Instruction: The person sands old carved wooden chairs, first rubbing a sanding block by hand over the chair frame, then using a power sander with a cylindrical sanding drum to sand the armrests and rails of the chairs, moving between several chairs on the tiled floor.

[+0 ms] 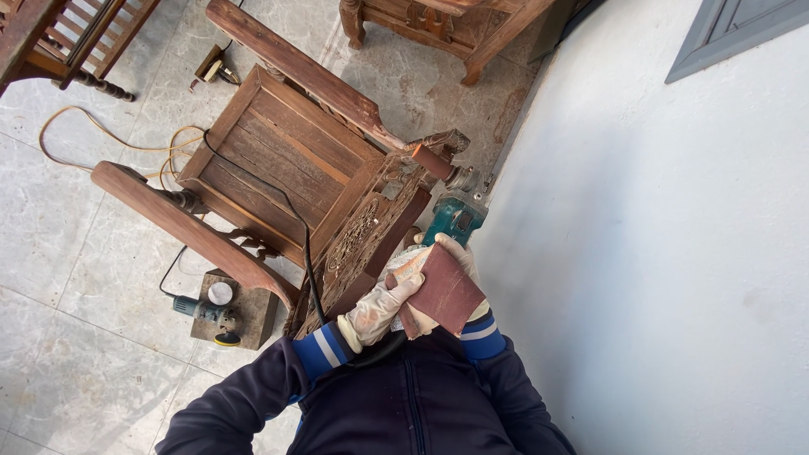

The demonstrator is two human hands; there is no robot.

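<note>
Both my hands wear pale work gloves and are held close to my chest. My left hand (377,310) grips the near edge of a reddish-brown sheet of sandpaper (445,291). My right hand (458,255) holds the sheet's far edge, mostly hidden behind it. Just beyond my hands a teal angle grinder (453,221) rests on top of the carved backrest (362,244) of a wooden armchair (282,147). Its black cord (303,244) runs across the chair seat.
A second small grinder (211,316) lies on a wooden block (244,312) on the tiled floor at left. An orange cable (109,135) loops on the floor. More wooden furniture (438,25) stands beyond. A white wall (657,236) is on the right.
</note>
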